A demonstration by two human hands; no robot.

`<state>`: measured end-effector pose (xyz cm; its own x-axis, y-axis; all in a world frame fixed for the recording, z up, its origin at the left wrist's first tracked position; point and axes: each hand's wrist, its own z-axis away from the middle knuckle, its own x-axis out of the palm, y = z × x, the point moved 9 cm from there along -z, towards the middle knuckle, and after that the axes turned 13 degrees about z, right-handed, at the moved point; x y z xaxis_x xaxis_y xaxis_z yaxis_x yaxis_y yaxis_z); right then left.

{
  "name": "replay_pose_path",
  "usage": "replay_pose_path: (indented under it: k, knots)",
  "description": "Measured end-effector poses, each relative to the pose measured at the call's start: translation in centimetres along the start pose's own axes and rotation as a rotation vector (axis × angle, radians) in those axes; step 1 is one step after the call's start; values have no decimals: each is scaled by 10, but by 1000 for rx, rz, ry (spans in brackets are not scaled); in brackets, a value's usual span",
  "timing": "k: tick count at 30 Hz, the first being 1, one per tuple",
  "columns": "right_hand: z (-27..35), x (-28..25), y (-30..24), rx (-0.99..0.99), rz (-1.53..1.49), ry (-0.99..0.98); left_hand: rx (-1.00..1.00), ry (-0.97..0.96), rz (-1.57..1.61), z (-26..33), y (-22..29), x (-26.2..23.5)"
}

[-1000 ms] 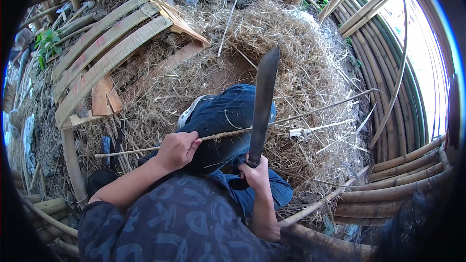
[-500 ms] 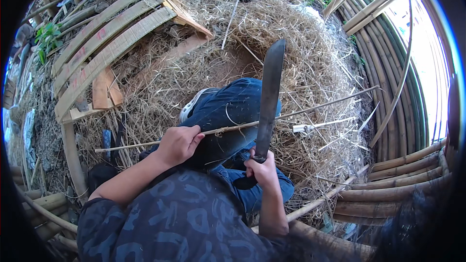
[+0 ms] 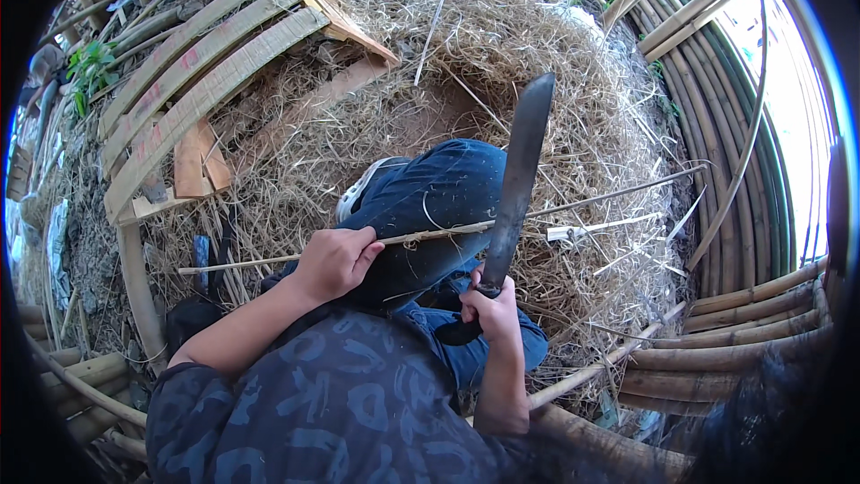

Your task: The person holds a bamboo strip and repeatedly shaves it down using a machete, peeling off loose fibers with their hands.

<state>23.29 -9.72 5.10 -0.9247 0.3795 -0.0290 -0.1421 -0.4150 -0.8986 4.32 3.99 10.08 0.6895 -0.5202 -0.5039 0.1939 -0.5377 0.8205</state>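
My left hand (image 3: 333,263) is closed around a long thin bamboo strip (image 3: 430,235), which lies across my raised knee in blue jeans. The strip's short end sticks out to the left of the hand; its long end runs right, over the shavings. In my right hand (image 3: 494,306) is the dark handle of a machete (image 3: 522,166). Its broad dark blade points away from me, tilted a little right, and crosses over the strip just right of the knee. Whether the edge touches the strip I cannot tell.
Thin shavings (image 3: 573,116) cover the ground. A slatted wooden pallet (image 3: 210,94) stands at the far left. Stacked bamboo poles (image 3: 717,170) line the right side, with more bamboo (image 3: 717,358) at the lower right. A white split piece (image 3: 600,227) lies right of the blade.
The machete's blade has tipped to the right, its point moving rightward, as my right hand turned slightly. My left hand keeps its hold on the strip at nearly the same place.
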Motion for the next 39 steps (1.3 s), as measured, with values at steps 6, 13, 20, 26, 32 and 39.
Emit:
replay_pose_path:
  k: [6,13,20,26,32,39]
  knots:
    - [5,6,-1,1,190,-7,3,-4,-12,1,-4,0]
    - [4,20,12,126,-111,-293,-7,-5,-8,1,-2,0]
    - [5,15,6,48,-58,-135,-26,-15,-10,-1,-2,2]
    - [6,12,7,33,184,-47,-33,-26,-22,0,-5,2]
    - [3,-2,3,5,93,5,-10,-26,-21,-2,-2,5]
    - [9,17,3,45,137,-86,-14,-43,-19,1,-6,3]
